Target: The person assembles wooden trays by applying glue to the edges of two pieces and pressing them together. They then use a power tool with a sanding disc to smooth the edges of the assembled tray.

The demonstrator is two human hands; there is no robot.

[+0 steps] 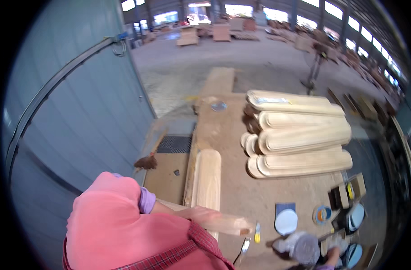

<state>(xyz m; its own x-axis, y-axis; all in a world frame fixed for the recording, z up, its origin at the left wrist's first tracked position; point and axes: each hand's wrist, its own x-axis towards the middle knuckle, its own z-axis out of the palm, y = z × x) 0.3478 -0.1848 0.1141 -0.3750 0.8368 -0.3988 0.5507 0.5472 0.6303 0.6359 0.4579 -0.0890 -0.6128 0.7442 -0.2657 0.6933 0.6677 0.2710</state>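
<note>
Across the lower middle reaches my left hand (pixel 234 224), its fingers closed, with a small brown patch showing at their tips that I cannot make out. Beneath and behind that arm lies a long pale wooden board (pixel 206 180) with a rounded end. A yellow utility knife (pixel 257 234) and a metal-bladed tool (pixel 244 248) rest close to the hand. Down at the lower right, my right hand (pixel 333 256) is blurred and partly cut off, beside a crumpled clear plastic bag (pixel 336 240); its grip is unclear. Left of it sits a plastic-wrapped round tub (pixel 305 248).
Stacked round-ended boards (pixel 304 137) fill the bench's right side. A white disc (pixel 286 222) on a blue square, a tape roll (pixel 322 215) and an open carton (pixel 349 191) stand nearby. A grey metal wall (pixel 79 112) rises at left, with a broom (pixel 147 161) beside it.
</note>
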